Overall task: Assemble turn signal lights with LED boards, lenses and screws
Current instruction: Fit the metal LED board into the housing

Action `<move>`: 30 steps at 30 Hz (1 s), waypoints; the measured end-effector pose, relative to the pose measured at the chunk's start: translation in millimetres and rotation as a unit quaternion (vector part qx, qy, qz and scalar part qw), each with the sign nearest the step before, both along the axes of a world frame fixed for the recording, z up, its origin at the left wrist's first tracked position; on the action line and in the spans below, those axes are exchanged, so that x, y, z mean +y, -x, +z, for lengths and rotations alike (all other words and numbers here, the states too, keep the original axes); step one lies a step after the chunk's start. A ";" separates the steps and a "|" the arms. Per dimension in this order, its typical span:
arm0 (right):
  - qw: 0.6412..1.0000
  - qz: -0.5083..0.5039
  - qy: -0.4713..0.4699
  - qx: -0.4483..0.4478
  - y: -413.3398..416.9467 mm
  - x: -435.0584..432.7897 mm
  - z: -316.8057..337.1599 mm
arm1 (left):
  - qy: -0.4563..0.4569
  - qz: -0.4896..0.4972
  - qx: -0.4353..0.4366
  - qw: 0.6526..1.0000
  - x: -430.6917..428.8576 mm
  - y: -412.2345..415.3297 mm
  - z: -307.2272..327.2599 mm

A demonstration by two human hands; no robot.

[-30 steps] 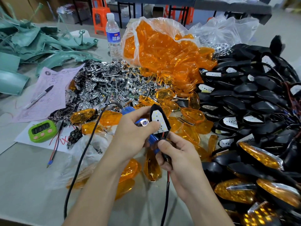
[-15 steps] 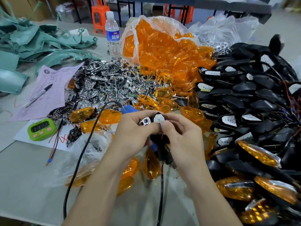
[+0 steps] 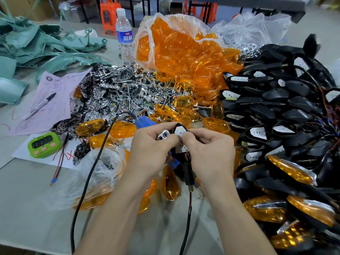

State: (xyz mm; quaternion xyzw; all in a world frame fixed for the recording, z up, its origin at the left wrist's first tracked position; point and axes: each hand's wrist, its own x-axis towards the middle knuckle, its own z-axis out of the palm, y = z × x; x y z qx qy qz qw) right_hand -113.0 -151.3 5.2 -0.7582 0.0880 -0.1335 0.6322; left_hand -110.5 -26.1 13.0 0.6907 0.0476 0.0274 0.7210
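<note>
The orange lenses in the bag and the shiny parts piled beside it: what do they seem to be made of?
Orange lenses: see-through amber plastic, glossy; light passes through and glints on them. Shiny parts: mirror-bright silver finish, probably chrome-plated plastic; solid metal cannot be excluded.

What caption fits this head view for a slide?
Left hand, holding a chrome reflector, and right hand pinch a black housing with its white LED board, amber lenses heaped behind.

The light is bright and even, with only soft shadows on the table (image 3: 27,208). Glare shines on the orange lenses (image 3: 184,52) and chrome parts (image 3: 119,92). The edges bend and blur slightly.
</note>
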 end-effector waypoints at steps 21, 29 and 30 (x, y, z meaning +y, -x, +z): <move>1.000 0.001 -0.016 -0.014 2.2 3.3 -3.3 | 0.095 0.038 0.079 0.992 8.6 -0.8 10.1; 1.000 -0.001 -0.020 0.001 7.7 2.3 -3.0 | 0.148 -0.096 -0.003 0.984 14.8 1.3 21.4; 1.000 0.004 -0.028 0.011 8.0 1.5 -3.4 | 0.139 -0.097 -0.004 0.986 13.6 0.2 22.0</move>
